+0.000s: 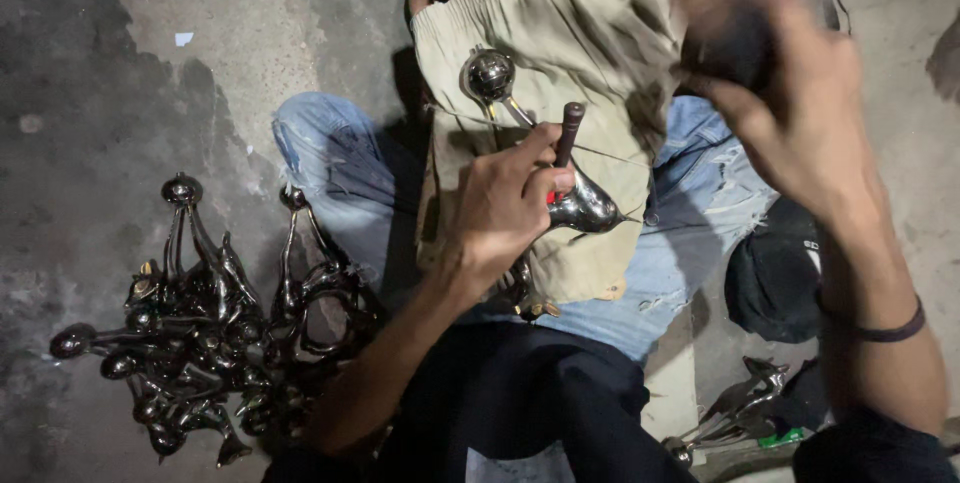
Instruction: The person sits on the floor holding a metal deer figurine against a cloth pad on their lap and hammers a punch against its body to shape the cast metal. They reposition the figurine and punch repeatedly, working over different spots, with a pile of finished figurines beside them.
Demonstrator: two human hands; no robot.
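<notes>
Left hand (pixel 505 205) is curled tight round a dark punch (pixel 569 133), pressing a shiny metal casting (pixel 585 208) onto the khaki cloth (pixel 580 33) over the lap — stiff, heavy-looking and slick, best held at its thick curved body. Farther up, the right hand (pixel 790 113), raised and blurred, grips something dark.

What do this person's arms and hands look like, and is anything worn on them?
Both forearms are bare, with no gloves on either hand. The right hand has a thin dark band around its wrist and appears motion-blurred. The left hand wears no band or ring that shows. A dark sleeve edge may show near the right elbow, too dim to tell.
</notes>
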